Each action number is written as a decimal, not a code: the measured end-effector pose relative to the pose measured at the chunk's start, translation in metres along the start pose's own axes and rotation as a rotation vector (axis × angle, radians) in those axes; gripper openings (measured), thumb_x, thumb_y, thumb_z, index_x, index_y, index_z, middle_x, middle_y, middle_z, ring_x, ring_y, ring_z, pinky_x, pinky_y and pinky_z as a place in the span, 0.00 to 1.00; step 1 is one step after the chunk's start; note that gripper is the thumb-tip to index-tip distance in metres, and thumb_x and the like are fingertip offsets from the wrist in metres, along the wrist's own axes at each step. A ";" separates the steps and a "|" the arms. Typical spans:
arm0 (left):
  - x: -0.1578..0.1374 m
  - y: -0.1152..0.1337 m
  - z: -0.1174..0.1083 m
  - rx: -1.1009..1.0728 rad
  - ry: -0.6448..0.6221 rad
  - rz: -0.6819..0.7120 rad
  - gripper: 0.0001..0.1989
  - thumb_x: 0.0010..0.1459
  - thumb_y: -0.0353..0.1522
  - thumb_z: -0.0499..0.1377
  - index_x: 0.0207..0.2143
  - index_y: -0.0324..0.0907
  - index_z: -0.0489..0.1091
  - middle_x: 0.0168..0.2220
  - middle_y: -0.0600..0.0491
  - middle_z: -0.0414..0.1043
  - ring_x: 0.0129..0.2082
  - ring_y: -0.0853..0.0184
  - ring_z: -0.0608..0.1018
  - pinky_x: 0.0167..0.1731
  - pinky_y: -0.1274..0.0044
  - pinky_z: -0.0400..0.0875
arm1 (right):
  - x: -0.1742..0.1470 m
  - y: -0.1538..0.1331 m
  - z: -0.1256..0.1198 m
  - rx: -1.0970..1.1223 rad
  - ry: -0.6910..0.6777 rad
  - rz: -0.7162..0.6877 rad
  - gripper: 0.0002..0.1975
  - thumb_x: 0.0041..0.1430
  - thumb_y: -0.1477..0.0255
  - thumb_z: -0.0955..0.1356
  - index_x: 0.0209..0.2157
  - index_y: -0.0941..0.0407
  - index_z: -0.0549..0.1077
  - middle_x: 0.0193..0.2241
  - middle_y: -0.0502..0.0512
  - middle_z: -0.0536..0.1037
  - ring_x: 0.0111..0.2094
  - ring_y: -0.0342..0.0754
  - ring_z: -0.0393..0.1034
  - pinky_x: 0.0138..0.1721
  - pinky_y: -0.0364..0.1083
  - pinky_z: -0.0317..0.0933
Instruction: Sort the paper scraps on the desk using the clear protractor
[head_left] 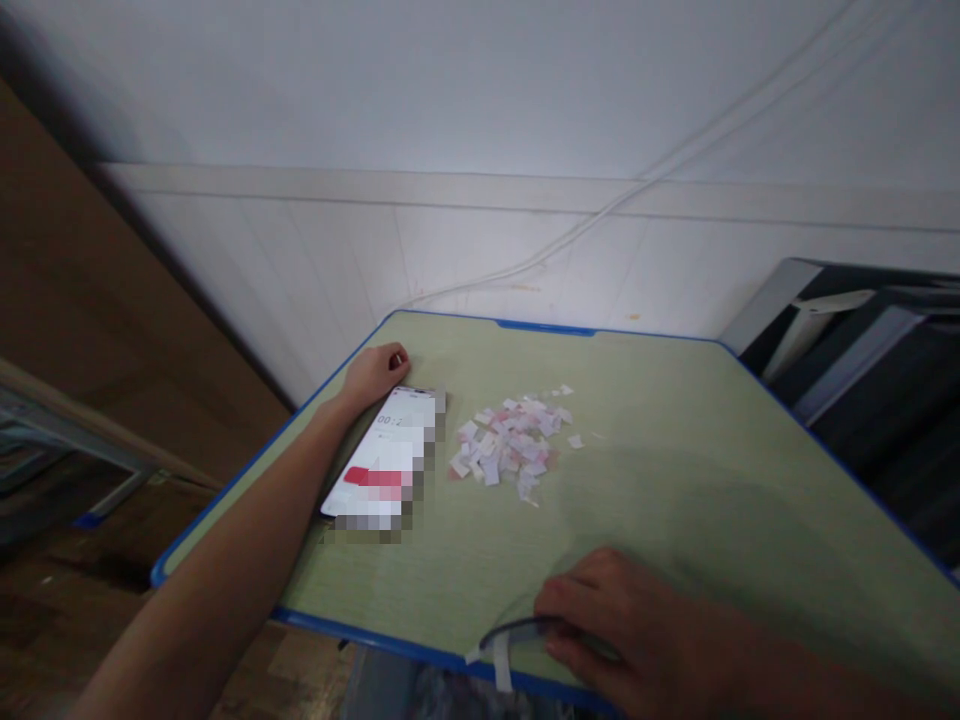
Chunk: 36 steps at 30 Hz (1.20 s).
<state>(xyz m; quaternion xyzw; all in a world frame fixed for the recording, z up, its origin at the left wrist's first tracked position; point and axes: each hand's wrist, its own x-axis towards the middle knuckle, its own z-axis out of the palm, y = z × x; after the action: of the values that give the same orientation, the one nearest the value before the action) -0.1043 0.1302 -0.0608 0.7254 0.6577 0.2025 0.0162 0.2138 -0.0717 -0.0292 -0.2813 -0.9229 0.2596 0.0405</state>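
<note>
Two hands show in my view, one phone, one pair of scissors, one paper strip and one heap of paper scraps too many to count, all on one green table (675,480) with a blue rim.

My left hand (373,374) lies at the far left of the table, arm stretched along the rim, fingers curled loosely and resting against the top end of the phone (386,455). It touches the phone but does not grip it. The phone lies flat, screen up and lit, with digits at the top and a red bar lower down; part of the screen is blurred out, so I cannot read it.

My right hand (607,625) lies palm down at the near edge, fingers bent over the dark handle loop of the scissors (517,632). I cannot tell whether it grips them or only covers them; the blades are hidden under the hand. A white strip (500,660) sits just left of the fingers, hanging over the blue rim.

I see the scraps (511,448), white and pink, spread in a loose pile mid-table, just right of the phone, between the two hands but apart from both. They are nearer the left hand; the right hand is well apart from them, toward me.

A few single scraps lie off the far right of the pile.
</note>
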 end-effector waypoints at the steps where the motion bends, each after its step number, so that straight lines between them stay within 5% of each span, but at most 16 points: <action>1: 0.000 0.000 0.000 0.002 0.001 0.000 0.13 0.50 0.37 0.49 0.31 0.40 0.70 0.27 0.50 0.72 0.26 0.67 0.70 0.25 0.77 0.59 | -0.001 0.002 -0.005 0.010 -0.027 0.021 0.07 0.57 0.74 0.62 0.34 0.57 0.71 0.27 0.55 0.76 0.29 0.46 0.69 0.31 0.43 0.59; 7: -0.001 0.003 -0.003 0.000 -0.010 -0.005 0.13 0.51 0.36 0.49 0.31 0.39 0.70 0.27 0.50 0.72 0.26 0.67 0.70 0.26 0.77 0.59 | -0.018 0.033 -0.044 0.145 -0.198 0.165 0.06 0.55 0.72 0.65 0.26 0.57 0.68 0.23 0.49 0.70 0.26 0.44 0.64 0.26 0.41 0.53; 12: 0.000 0.001 -0.002 0.005 -0.008 -0.003 0.11 0.50 0.36 0.50 0.29 0.40 0.69 0.26 0.51 0.71 0.26 0.68 0.70 0.25 0.77 0.58 | -0.032 0.058 -0.070 0.320 -0.469 0.273 0.09 0.48 0.75 0.67 0.20 0.57 0.62 0.18 0.46 0.62 0.21 0.40 0.58 0.21 0.40 0.48; 17: 0.001 -0.001 -0.001 0.014 -0.009 -0.005 0.12 0.50 0.37 0.50 0.29 0.40 0.69 0.26 0.50 0.70 0.26 0.66 0.70 0.26 0.77 0.59 | -0.023 0.057 -0.062 0.522 -0.274 0.216 0.11 0.54 0.66 0.65 0.23 0.57 0.63 0.18 0.46 0.64 0.20 0.40 0.58 0.21 0.39 0.51; 22: 0.001 0.000 -0.003 0.037 -0.022 -0.015 0.12 0.49 0.37 0.50 0.30 0.40 0.69 0.27 0.50 0.71 0.27 0.66 0.70 0.27 0.77 0.60 | -0.008 0.047 -0.034 0.507 -0.148 0.074 0.11 0.53 0.69 0.68 0.22 0.59 0.68 0.17 0.45 0.63 0.20 0.38 0.58 0.21 0.38 0.50; 28: 0.000 0.003 -0.006 0.057 -0.041 -0.032 0.12 0.50 0.37 0.49 0.30 0.41 0.68 0.28 0.50 0.72 0.28 0.67 0.71 0.27 0.77 0.60 | -0.009 0.043 -0.034 0.384 -0.159 -0.009 0.10 0.55 0.70 0.69 0.23 0.60 0.72 0.19 0.47 0.68 0.24 0.41 0.63 0.26 0.40 0.53; 36: 0.001 -0.001 -0.003 0.056 -0.026 -0.021 0.12 0.50 0.38 0.49 0.30 0.42 0.68 0.28 0.51 0.72 0.28 0.66 0.71 0.27 0.77 0.61 | -0.032 0.046 -0.069 0.366 -0.261 0.176 0.09 0.54 0.69 0.68 0.22 0.57 0.74 0.20 0.50 0.71 0.24 0.45 0.66 0.26 0.42 0.57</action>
<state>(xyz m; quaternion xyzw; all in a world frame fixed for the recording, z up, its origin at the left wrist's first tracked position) -0.1063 0.1309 -0.0577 0.7210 0.6706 0.1744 0.0065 0.2788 -0.0247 0.0097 -0.3127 -0.8298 0.4594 -0.0516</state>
